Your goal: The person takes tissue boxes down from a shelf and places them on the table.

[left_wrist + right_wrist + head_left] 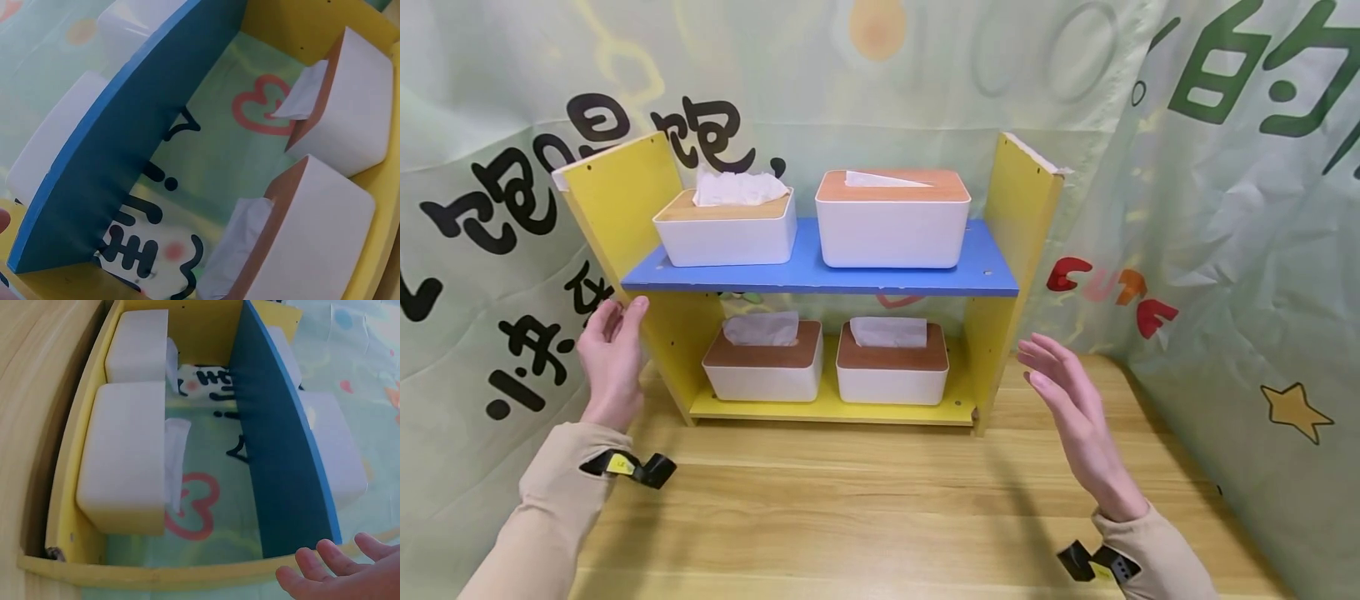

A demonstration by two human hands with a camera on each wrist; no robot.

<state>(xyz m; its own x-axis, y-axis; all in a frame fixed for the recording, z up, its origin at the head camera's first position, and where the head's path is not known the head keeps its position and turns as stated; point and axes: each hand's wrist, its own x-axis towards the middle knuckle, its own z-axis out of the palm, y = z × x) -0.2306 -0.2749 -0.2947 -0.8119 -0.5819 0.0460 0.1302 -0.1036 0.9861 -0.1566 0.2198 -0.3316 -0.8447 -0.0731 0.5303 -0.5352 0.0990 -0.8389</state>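
A yellow shelf unit (1026,208) with a blue middle board (807,250) stands upright on the table. Two white tissue boxes with light wooden lids, a lower one (726,237) and a taller one (891,229), sit on the blue board. Below, two white boxes with darker brown lids, one at left (763,379) and one at right (891,379), rest on the yellow bottom board. My left hand (613,358) is beside the left side panel, fingers loosely bent, thumb near its edge. Off the right panel, my right hand (1078,417) is held up with relaxed fingers, holding nothing.
The wood-grain table (820,492) extends in front of the shelf. A pale printed cloth (1217,275) hangs behind and along both sides, close to the shelf. White tissues stick out of the box lids.
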